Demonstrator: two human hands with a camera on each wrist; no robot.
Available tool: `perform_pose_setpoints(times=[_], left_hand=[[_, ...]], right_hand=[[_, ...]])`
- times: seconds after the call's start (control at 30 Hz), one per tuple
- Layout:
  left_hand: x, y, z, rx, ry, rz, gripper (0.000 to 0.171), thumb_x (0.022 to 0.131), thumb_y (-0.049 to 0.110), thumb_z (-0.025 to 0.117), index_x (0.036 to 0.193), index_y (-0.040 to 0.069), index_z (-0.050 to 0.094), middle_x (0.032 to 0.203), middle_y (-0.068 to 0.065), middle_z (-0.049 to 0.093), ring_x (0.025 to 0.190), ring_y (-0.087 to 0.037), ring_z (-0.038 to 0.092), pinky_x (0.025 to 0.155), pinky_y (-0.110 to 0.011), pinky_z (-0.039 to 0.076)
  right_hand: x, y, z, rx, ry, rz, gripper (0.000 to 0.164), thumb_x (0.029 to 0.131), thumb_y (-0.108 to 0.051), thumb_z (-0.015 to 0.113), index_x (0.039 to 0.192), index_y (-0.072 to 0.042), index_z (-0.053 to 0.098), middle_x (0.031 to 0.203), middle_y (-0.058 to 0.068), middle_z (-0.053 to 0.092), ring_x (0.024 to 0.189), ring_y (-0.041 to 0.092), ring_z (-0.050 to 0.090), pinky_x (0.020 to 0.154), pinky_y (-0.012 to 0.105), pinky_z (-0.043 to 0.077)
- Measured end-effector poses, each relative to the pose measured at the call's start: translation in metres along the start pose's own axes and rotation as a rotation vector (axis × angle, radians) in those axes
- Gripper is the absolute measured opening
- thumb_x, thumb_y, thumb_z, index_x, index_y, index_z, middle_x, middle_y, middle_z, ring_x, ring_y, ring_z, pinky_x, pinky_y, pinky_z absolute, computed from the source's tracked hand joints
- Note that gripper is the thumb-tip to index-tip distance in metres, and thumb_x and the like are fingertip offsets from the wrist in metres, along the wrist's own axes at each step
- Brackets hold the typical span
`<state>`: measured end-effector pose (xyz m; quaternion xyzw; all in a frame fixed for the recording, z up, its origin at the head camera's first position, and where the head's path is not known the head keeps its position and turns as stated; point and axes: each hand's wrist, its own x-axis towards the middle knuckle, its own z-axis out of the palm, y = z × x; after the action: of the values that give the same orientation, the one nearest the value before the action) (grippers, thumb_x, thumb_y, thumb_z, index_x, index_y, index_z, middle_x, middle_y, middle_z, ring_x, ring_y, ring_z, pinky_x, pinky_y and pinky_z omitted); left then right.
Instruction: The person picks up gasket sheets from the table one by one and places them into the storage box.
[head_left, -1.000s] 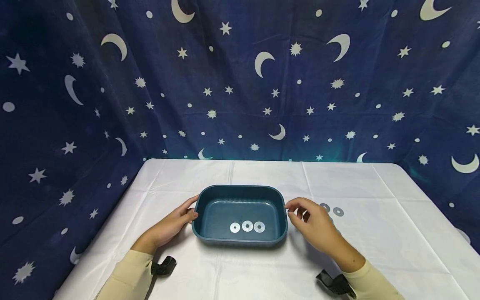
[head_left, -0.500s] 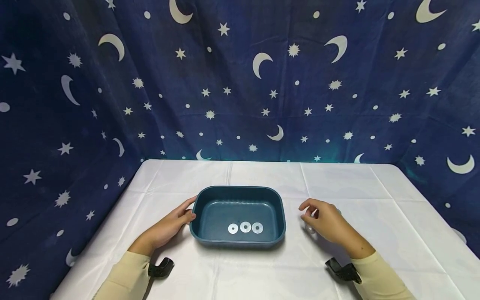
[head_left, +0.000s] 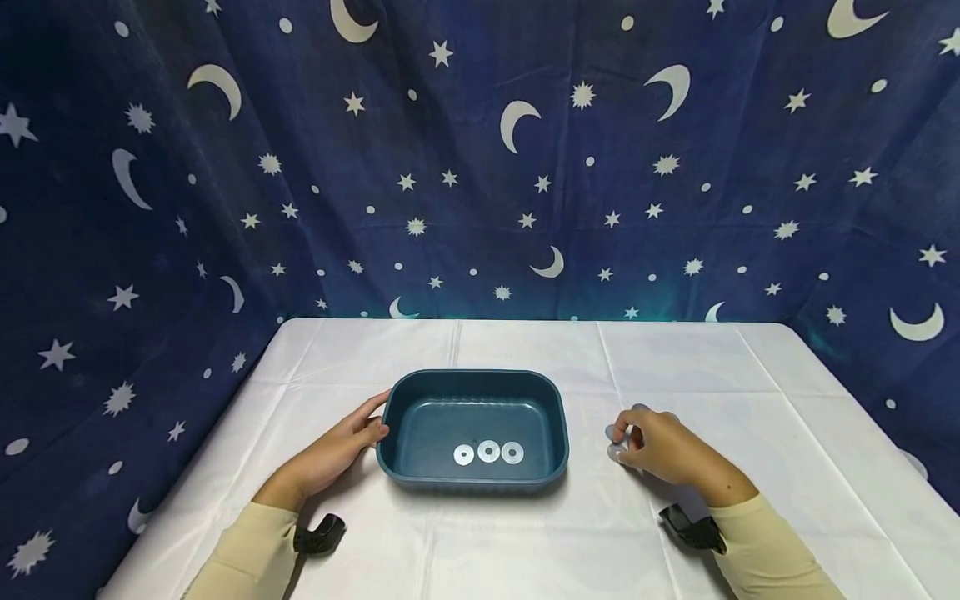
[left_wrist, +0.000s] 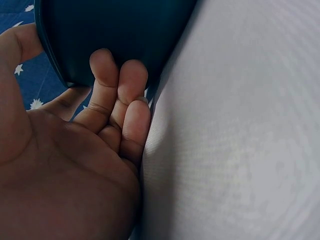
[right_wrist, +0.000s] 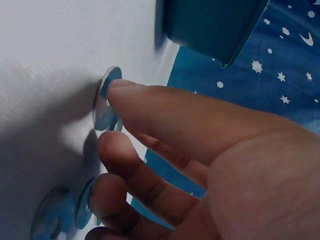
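Note:
A teal rectangular box stands on the table with three metal washers lying flat inside. My left hand holds the box at its left end, thumb at the rim; in the left wrist view several fingertips lie along the box's outer wall. To the right of the box, my right hand is down over several loose washers. Its thumb touches the edge of a washer that appears flat on the table. The index fingertip is hidden behind, so a pinch cannot be confirmed.
More washers lie beside and under the right hand, partly hidden by it. A white cloth covers the table. A dark blue curtain with moons and stars hangs behind and to the left.
The right hand has moved right from the box's right rim and come down among the loose washers. The left hand stays at the box, and the same three washers remain inside.

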<state>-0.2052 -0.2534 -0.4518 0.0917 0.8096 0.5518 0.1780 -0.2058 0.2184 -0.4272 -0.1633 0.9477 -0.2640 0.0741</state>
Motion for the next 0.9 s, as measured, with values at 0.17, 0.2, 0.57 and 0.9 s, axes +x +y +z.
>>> perform_pose_setpoints(times=[0.17, 0.2, 0.57, 0.9], left_hand=[[0.0003, -0.0007, -0.0005, 0.011, -0.001, 0.002, 0.063, 0.104, 0.034, 0.05, 0.159, 0.022, 0.022, 0.136, -0.017, 0.054, 0.118, -0.022, 0.051, 0.11, -0.044, 0.029], [0.0003, -0.0008, -0.0006, 0.013, -0.003, 0.005, 0.063, 0.104, 0.034, 0.05, 0.159, 0.022, 0.022, 0.135, -0.017, 0.055, 0.117, -0.021, 0.051, 0.109, -0.042, 0.03], [0.0001, -0.0008, -0.0009, 0.012, -0.011, 0.007, 0.063, 0.104, 0.034, 0.05, 0.16, 0.021, 0.022, 0.133, -0.016, 0.057, 0.114, -0.02, 0.052, 0.108, -0.04, 0.03], [0.0003, -0.0016, -0.0006, 0.011, -0.015, 0.014, 0.063, 0.105, 0.033, 0.05, 0.16, 0.021, 0.022, 0.128, -0.013, 0.057, 0.113, -0.02, 0.05, 0.107, -0.04, 0.03]], right_hand=[[0.0008, 0.0026, 0.0018, 0.002, -0.006, -0.004, 0.019, 0.08, -0.007, 0.079, 0.088, -0.012, 0.062, 0.066, -0.003, 0.05, 0.058, 0.01, 0.045, 0.055, 0.024, 0.038], [0.0007, 0.003, 0.002, 0.001, -0.003, -0.006, 0.019, 0.08, -0.008, 0.079, 0.088, -0.012, 0.062, 0.066, -0.004, 0.05, 0.058, 0.01, 0.045, 0.055, 0.024, 0.038], [-0.0009, 0.0051, 0.0031, -0.041, 0.018, -0.034, 0.021, 0.08, -0.012, 0.081, 0.085, -0.015, 0.061, 0.067, -0.005, 0.051, 0.059, 0.007, 0.044, 0.058, 0.024, 0.038], [-0.0009, 0.0039, 0.0015, -0.043, -0.006, -0.045, 0.02, 0.08, -0.01, 0.081, 0.087, -0.016, 0.063, 0.067, -0.007, 0.052, 0.06, 0.006, 0.045, 0.059, 0.024, 0.039]])
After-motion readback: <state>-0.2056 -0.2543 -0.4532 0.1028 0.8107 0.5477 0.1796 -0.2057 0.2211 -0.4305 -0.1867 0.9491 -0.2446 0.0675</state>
